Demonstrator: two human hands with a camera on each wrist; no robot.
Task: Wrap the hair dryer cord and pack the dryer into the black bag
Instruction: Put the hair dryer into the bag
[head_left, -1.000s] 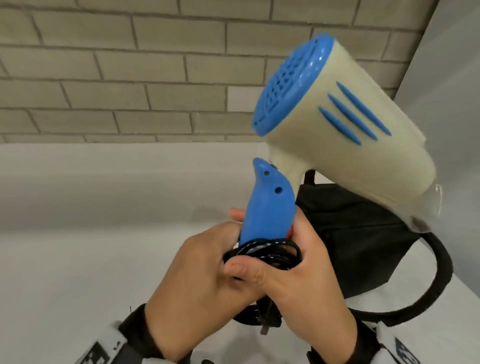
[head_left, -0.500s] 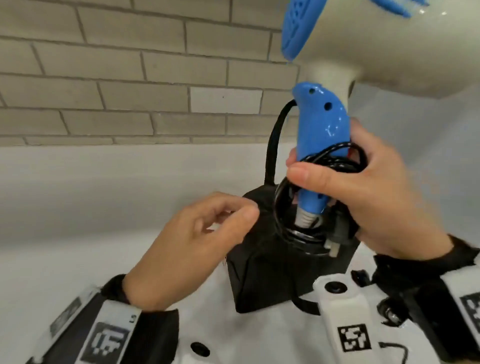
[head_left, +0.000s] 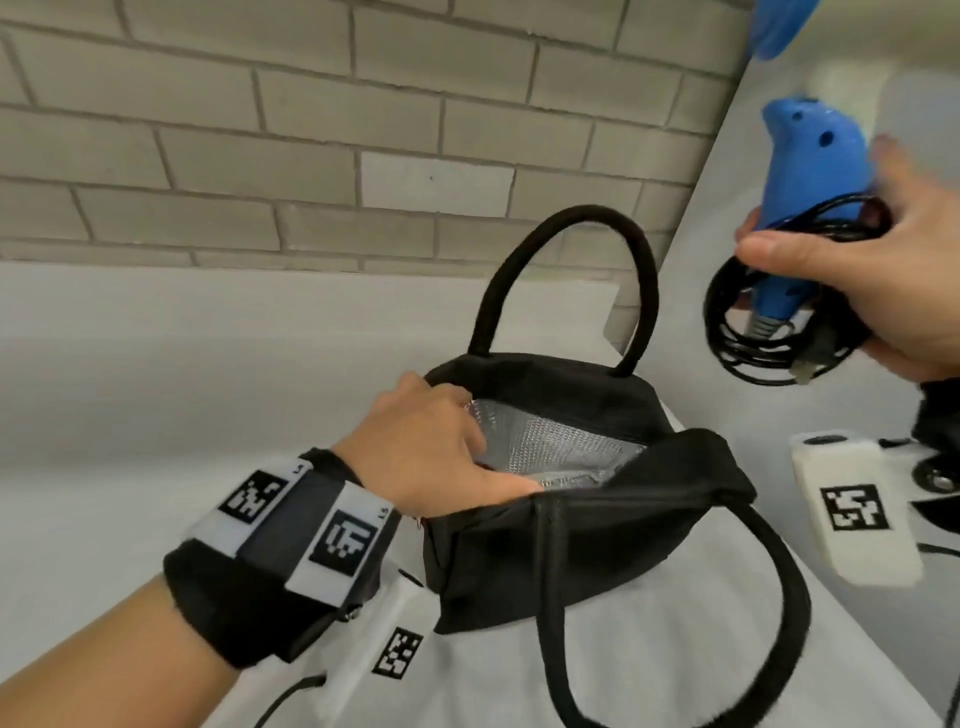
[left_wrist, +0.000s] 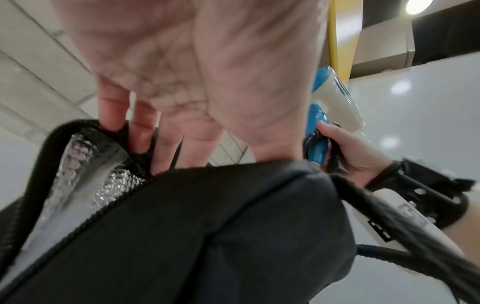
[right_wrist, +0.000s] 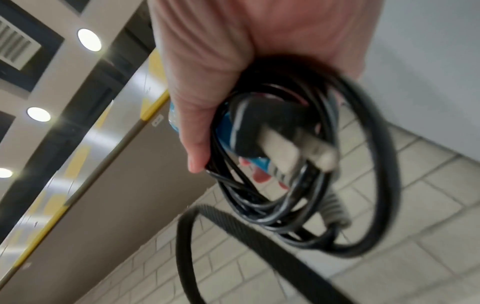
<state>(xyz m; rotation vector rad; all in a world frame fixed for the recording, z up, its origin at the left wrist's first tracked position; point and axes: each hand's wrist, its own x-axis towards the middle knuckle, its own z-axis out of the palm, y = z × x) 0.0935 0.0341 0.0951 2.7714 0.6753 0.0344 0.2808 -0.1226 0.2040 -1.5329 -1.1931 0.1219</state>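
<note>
The black bag (head_left: 545, 551) stands on the white table with its mouth open, showing a silver quilted lining (head_left: 550, 441). My left hand (head_left: 441, 457) is at the bag's left rim, fingers reaching into the mouth and thumb along the near rim; the left wrist view shows the fingers (left_wrist: 145, 135) hooked over the edge of the bag (left_wrist: 182, 236). My right hand (head_left: 852, 280) holds the hair dryer by its blue handle (head_left: 810, 187), high at the right, gripping the coiled black cord (head_left: 748, 332) and plug against it. The dryer's body is mostly out of frame. The cord coil (right_wrist: 298, 185) fills the right wrist view.
A grey brick wall (head_left: 311, 130) runs behind the table, and a pale panel (head_left: 727, 291) stands to the right of the bag. One bag handle (head_left: 566, 270) arches upright at the back; the other (head_left: 675, 649) lies looped on the table in front.
My left hand let go of the cord and went down to the bag's rim, opening its mouth. My right hand carried the dryer with the wrapped cord up and to the right.
</note>
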